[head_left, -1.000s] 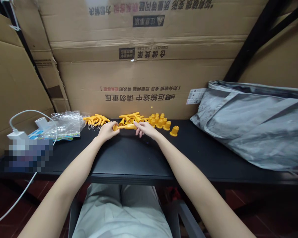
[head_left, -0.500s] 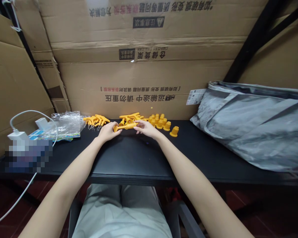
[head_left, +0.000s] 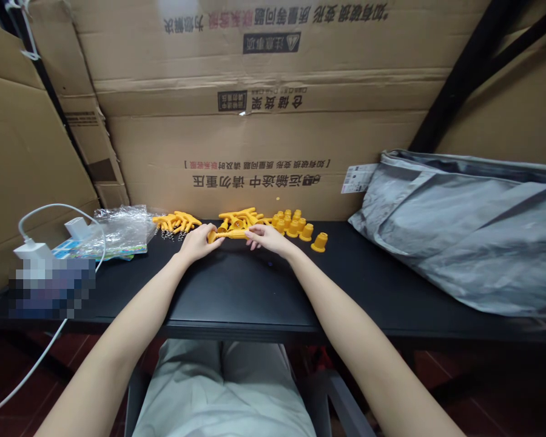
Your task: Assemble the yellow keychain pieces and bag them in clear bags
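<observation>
My left hand (head_left: 200, 243) is closed around a yellow flared cup-like end piece (head_left: 212, 237), which shows between its thumb and fingers. From there a slim yellow plastic rod-shaped part (head_left: 235, 233) runs level to my right hand (head_left: 267, 238), whose fingers pinch its thicker end. Whether the end piece and the rod are joined cannot be made out. Just behind the hands lies a heap of yellow branched parts (head_left: 242, 214). Several yellow flanged cups (head_left: 292, 228) stand right of my right hand, with one single cup (head_left: 319, 242) a little apart.
Yellow branched pieces with small metal chains (head_left: 177, 221) lie left of my hands. Further left are clear plastic bags (head_left: 122, 227), a white charger with a cable (head_left: 35, 250) and a blurred object. A grey bag (head_left: 455, 230) covers the table's right side; cardboard (head_left: 264, 133) walls the back.
My right-hand fingers have shifted slightly at the rod's thick end and curled closer around it. My left hand and the other parts have stayed in place.
</observation>
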Demonstrator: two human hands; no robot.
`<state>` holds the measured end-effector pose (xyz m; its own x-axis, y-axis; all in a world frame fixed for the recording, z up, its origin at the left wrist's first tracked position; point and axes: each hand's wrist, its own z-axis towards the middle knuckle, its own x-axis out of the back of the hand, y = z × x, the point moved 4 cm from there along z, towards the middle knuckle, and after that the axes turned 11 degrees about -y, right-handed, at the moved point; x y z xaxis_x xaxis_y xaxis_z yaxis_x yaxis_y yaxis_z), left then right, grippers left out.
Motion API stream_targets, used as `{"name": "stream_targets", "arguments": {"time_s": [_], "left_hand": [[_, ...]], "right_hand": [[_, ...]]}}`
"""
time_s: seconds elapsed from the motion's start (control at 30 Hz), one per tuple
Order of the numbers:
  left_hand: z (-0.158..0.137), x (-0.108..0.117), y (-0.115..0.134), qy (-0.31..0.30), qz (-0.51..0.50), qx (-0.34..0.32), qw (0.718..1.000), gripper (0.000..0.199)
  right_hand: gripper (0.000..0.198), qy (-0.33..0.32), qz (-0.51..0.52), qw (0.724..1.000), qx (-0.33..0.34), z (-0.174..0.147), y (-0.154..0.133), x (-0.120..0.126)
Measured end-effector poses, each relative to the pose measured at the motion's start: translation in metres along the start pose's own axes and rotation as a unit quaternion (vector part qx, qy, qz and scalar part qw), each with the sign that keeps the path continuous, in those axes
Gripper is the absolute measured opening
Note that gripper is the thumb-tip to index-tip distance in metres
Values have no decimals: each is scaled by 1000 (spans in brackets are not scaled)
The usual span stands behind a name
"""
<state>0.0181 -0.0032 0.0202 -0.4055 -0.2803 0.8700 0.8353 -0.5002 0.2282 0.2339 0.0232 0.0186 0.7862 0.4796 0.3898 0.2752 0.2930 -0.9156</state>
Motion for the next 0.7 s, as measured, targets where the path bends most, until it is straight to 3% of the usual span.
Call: {"name": "stream_targets", "arguments": {"time_s": [0.33,0.5,0.7], "left_hand": [[0,-1,1,-4,11,1,1000,30],[0,-1,0,-6,11,-1,1000,30],[0,0,1,0,8,-8,1000,29]], "right_hand": [[22,-24,17,999,-43,-2,2,-3],[38,-61,16,997,-37,-5,3,-2],[25,-56,18,998,-24,-5,1,-3]]}}
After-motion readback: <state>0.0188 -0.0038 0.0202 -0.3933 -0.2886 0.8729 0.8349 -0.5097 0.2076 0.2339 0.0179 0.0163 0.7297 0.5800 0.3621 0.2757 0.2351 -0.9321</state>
